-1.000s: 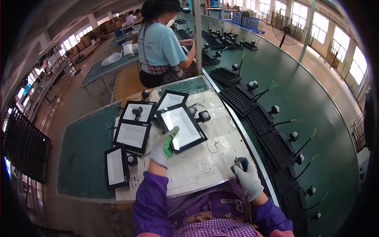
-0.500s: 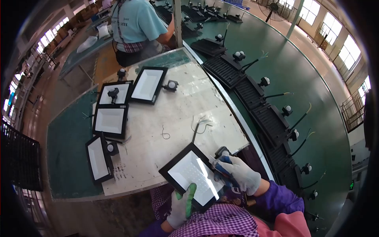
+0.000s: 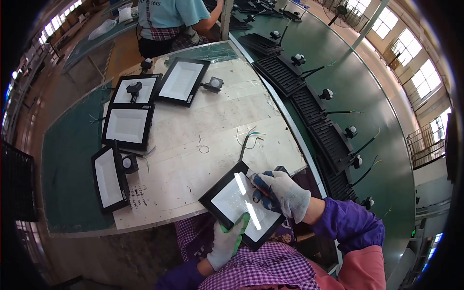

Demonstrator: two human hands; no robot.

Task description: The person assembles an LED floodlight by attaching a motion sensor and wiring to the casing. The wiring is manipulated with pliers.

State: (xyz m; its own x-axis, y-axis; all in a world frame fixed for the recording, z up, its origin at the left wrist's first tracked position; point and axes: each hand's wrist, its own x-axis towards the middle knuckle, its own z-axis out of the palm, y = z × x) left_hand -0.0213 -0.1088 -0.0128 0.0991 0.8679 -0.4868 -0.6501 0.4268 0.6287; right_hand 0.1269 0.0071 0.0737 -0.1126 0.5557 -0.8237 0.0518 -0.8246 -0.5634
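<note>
A black-framed floodlight (image 3: 237, 200) with a white face rests tilted at the table's front edge, its cable with bare wires pointing away. My left hand (image 3: 227, 244), in a white glove with green fingertips, grips its lower left edge, the thumb on the glass. My right hand (image 3: 286, 193), gloved in white, is wrapped round a blue-handled tool (image 3: 265, 186), which looks like cutters or pliers. The tool's tip lies over the floodlight's upper right frame. A black sensor part shows partly behind my right hand.
Several floodlights with sensors, such as one (image 3: 110, 176), lie on the white-topped table (image 3: 174, 188). A loose wire (image 3: 203, 146) lies mid-table. On the right, a green belt (image 3: 367, 101) carries a row of black finned lamps (image 3: 309, 106). A co-worker (image 3: 174, 19) is at the far side.
The view has shifted, so the table items appear higher and further left. My right hand and the tool have moved up along the floodlight's frame, towards its top corner.
</note>
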